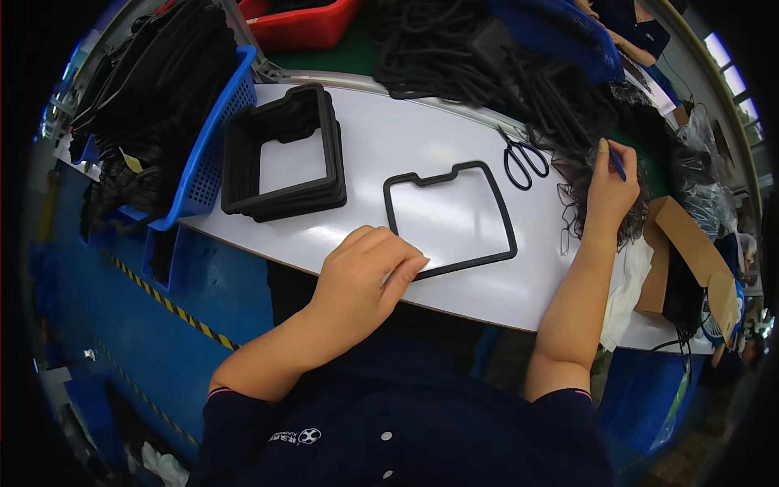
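Note:
A single black frame-shaped gasket (510, 219) with a notch in its far side lies on the white table. My left hand (363, 269) is closed on its near left corner, thumb and fingers pinched together. Off to the right, my right hand (613, 188) is closed around a slim blue tool (618, 166), mostly hidden by the fingers, so its exact kind does not show. That hand is over a tangle of thin black scraps (580, 203). Black-handled scissors (519, 162) lie between the gasket and my right hand. Left of the gasket, similar gaskets form a neat stack (337, 174).
A blue perforated basket (203, 174) heaped with black parts stands at the left. More black gaskets (438, 61) pile up along the far edge, near a red bin (304, 28). At the right are an open cardboard box (690, 235) and another person's arm (637, 50).

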`<action>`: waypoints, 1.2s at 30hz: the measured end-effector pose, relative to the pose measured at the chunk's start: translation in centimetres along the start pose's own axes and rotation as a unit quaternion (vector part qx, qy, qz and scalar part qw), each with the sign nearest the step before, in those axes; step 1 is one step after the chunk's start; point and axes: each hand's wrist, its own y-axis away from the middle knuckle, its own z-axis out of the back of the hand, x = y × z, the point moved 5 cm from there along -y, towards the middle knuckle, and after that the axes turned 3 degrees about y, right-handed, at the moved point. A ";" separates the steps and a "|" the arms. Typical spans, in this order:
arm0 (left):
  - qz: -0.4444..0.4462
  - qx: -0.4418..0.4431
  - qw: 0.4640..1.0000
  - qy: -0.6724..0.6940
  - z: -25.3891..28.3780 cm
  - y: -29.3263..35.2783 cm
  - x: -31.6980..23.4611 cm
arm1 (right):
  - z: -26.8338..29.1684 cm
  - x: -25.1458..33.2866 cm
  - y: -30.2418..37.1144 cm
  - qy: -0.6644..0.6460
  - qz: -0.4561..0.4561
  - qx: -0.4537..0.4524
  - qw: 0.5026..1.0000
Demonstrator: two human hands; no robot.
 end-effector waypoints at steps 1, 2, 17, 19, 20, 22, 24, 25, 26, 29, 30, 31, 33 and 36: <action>0.004 0.002 1.000 -0.002 -0.7 0.4 0.6 | -0.9 2.2 0.7 -0.104 -0.067 0.070 0.990; 0.053 -0.034 0.998 -0.030 -1.1 0.6 1.5 | -1.2 3.4 1.1 -0.142 -0.071 0.090 0.983; 0.198 -0.012 0.976 0.085 -5.6 -0.5 3.9 | -3.4 9.3 5.7 -0.132 -0.060 0.381 0.913; 0.267 -0.023 0.914 0.306 -6.0 -0.5 4.2 | -4.1 8.3 6.7 -0.026 -0.059 0.479 0.876; 0.258 -0.044 0.878 0.401 -6.9 0.0 5.1 | -4.3 8.7 6.9 -0.041 -0.045 0.484 0.873; 0.236 -0.056 0.852 0.465 -6.3 -0.8 4.0 | -4.3 8.1 6.9 0.010 -0.046 0.494 0.868; 0.189 -0.052 0.829 0.524 -5.3 -1.4 2.8 | -4.9 7.6 7.1 -0.080 -0.091 0.502 0.856; 0.186 -0.061 0.830 0.522 -4.4 -1.4 2.6 | -5.2 7.6 7.2 -0.163 -0.147 0.505 0.835; 0.164 -0.072 0.835 0.520 -3.4 -1.5 2.2 | -5.3 7.8 7.3 -0.207 -0.175 0.528 0.805; 0.132 -0.104 0.845 0.507 0.0 -1.3 2.1 | -5.4 10.7 8.4 -0.357 -0.251 0.531 0.726; 0.127 -0.126 0.838 0.515 1.3 -1.0 2.1 | -5.4 12.0 8.4 -0.384 -0.253 0.540 0.706; 0.121 -0.147 0.831 0.522 2.5 -0.7 2.3 | -5.6 13.1 8.6 -0.414 -0.256 0.538 0.688; 0.095 -0.177 0.846 0.493 4.8 0.1 2.8 | -6.0 15.5 8.5 -0.460 -0.247 0.528 0.669; 0.124 -0.259 0.884 0.369 8.4 2.1 4.0 | -7.6 19.3 7.3 -0.485 -0.225 0.502 0.679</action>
